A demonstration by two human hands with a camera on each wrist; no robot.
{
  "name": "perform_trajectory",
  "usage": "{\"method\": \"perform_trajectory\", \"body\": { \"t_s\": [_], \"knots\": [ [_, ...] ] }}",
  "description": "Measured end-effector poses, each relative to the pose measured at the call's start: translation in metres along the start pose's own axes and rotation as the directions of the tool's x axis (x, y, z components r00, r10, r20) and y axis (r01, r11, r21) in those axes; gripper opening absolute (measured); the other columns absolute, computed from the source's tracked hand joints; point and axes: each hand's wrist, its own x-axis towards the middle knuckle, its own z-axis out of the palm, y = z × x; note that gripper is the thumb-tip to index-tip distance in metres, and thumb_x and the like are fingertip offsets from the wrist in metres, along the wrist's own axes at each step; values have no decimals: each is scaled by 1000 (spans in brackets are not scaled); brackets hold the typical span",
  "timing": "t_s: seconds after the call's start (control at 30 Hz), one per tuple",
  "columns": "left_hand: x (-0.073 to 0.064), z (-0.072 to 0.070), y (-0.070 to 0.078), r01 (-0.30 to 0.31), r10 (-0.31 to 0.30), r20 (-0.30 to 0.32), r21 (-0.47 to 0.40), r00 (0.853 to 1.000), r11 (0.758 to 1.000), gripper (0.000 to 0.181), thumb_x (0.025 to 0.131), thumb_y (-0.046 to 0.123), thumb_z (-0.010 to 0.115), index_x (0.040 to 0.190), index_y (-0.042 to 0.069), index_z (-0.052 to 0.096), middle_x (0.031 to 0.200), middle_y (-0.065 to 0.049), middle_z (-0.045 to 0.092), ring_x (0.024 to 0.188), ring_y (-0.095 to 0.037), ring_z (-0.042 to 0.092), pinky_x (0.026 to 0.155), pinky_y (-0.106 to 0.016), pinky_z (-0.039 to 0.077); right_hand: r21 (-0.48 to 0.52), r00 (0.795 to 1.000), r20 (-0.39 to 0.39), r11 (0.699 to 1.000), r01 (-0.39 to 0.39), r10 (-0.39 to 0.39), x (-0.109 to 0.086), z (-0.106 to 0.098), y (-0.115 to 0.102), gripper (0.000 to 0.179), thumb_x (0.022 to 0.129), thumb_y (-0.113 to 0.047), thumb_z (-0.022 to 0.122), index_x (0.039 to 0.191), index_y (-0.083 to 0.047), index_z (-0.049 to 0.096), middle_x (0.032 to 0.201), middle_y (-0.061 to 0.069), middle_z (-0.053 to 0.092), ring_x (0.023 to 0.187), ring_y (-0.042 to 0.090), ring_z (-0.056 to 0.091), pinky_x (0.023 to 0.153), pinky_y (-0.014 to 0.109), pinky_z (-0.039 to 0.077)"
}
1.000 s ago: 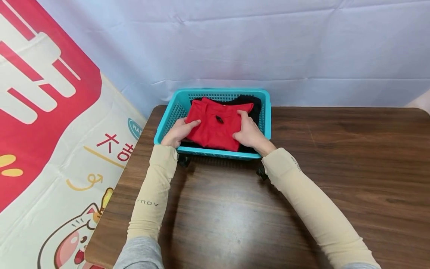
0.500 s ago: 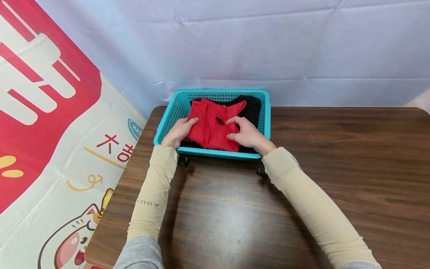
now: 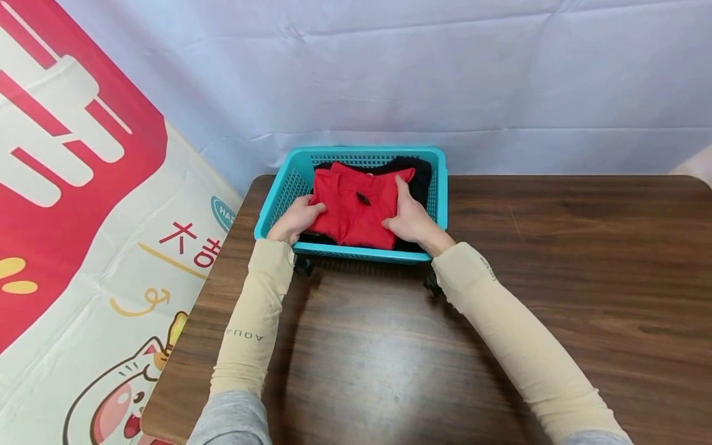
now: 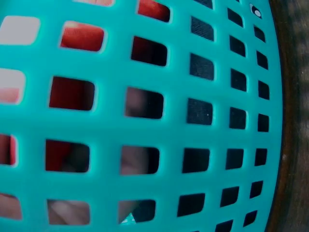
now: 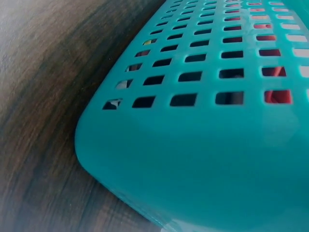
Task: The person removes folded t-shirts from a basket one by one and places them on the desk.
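A folded red shirt [image 3: 361,216] with a small black mark near its neckline lies in a turquoise plastic basket [image 3: 361,252], on top of black clothing [image 3: 418,179]. My left hand [image 3: 295,219] grips the shirt's left edge, thumb on top and the other fingers hidden beneath. My right hand [image 3: 414,219] rests at the shirt's right side, thumb and index finger spread apart on the fabric. Through the slots in the left wrist view, bits of red shirt [image 4: 72,92] show behind the basket wall [image 4: 106,125]. In the right wrist view, the basket's outer side [image 5: 193,154] fills most of the picture.
The basket stands at the back edge of a brown wooden table [image 3: 356,346], close to a pale cloth backdrop [image 3: 445,74]. Black pieces [image 3: 303,266] show below its front corners. A printed banner [image 3: 83,216] hangs along the left side.
My right hand moved inward over the red shirt, folding its right corner in, then went back out to the right side. The corner lies spread again. My left hand has barely moved.
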Motion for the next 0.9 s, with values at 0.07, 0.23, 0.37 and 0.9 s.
{"method": "perform_trajectory", "body": {
  "t_s": [0.07,0.23,0.37,0.9],
  "knots": [
    [1,0,1,2,-2,12,2,1000,1000,38,99,24,49,135,11,44,117,-8,57,93,-18,60,82,-31,50,30,1000,-3,999,-22,23,1,-1,-1,104,88,-9,64,154,-17,-17,148,17,39,122,32,52,100,46,47],
    [0,1,2,-14,15,49,-13,999,1000,42,97,20,51,136,10,42,121,-10,56,99,-21,60,82,-31,51,53,999,28,997,-49,47,0,-2,-2,100,89,-12,65,155,-10,-10,156,15,30,136,31,40,103,45,46],
    [-3,3,2,-41,43,84,-21,995,999,39,95,22,55,131,10,46,119,-9,58,98,-20,61,82,-31,52,-15,997,75,1000,-20,21,-2,-1,-2,65,90,-17,65,143,0,30,129,18,54,116,30,54,96,43,49],
    [-4,3,-2,-94,93,98,2,991,996,30,93,26,62,116,9,53,103,-4,61,89,-16,62,77,-27,51,-87,990,141,996,20,-8,-2,1,0,60,95,-16,58,146,0,29,133,17,49,122,30,48,101,45,45]
  ]
}}
